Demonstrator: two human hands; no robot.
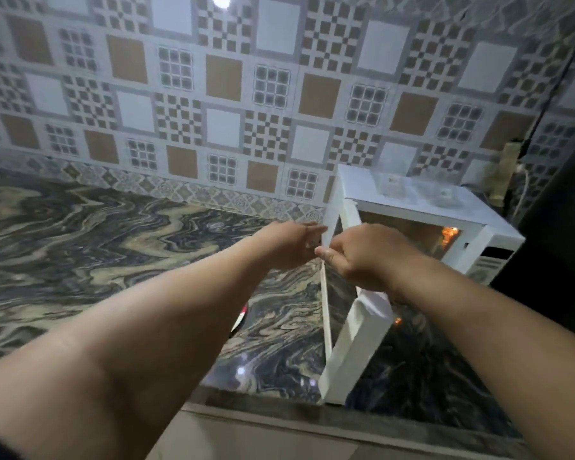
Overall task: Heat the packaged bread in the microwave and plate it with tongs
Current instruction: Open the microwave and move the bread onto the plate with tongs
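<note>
The white microwave (422, 207) stands at the right on the marble counter, its cavity lit orange. Its door (352, 340) hangs open, swung out toward me. My right hand (365, 257) is at the door's upper edge, fingers curled and thumb against the frame. My left hand (287, 244) reaches to the same upper corner from the left; blur hides how its fingertips lie. No bread, tongs or plate can be made out.
Two clear containers (412, 187) sit on top of the microwave. A red and white object (241, 318) peeks out from under my left forearm. The marble counter (97, 234) stretches left to the tiled wall. A dark appliance (558, 234) stands at the far right.
</note>
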